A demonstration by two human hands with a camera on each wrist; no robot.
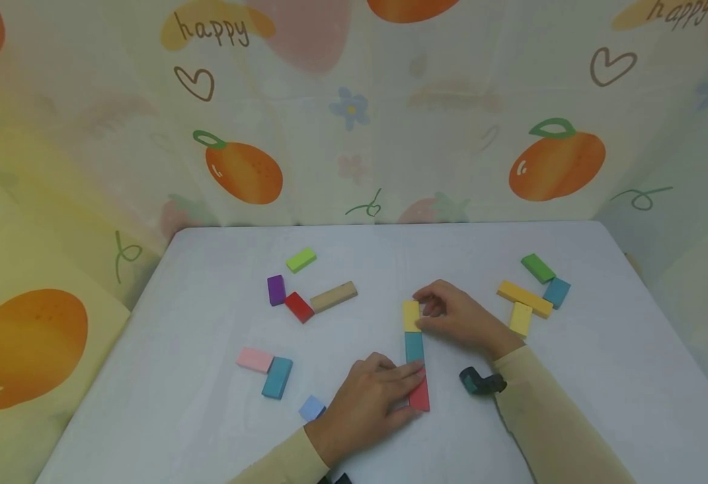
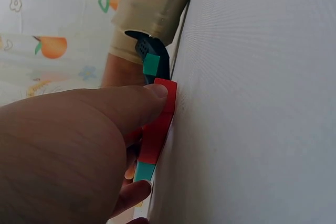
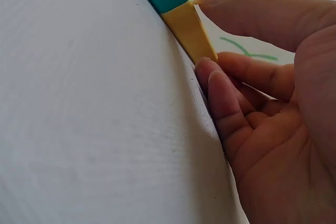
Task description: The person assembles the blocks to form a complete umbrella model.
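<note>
A yellow block [image 1: 411,316], a blue block [image 1: 414,347] and a red block [image 1: 419,395] lie end to end in a straight row on the white table. My left hand [image 1: 366,403] holds the red block, thumb at its near end and fingers across its far part by the blue one. In the left wrist view the thumb presses on the red block [image 2: 156,137]. My right hand [image 1: 465,319] pinches the yellow block, fingertips at its far end and thumb by its right side. The right wrist view shows the yellow block [image 3: 191,30] against the teal-blue one.
Left of the row lie a lime block [image 1: 302,260], a purple block [image 1: 276,290], a red block [image 1: 299,307], a wooden block [image 1: 333,296], a pink block [image 1: 255,359] and blue ones. Beyond my right wrist are a green block [image 1: 538,268], a blue block [image 1: 557,293] and yellow ones.
</note>
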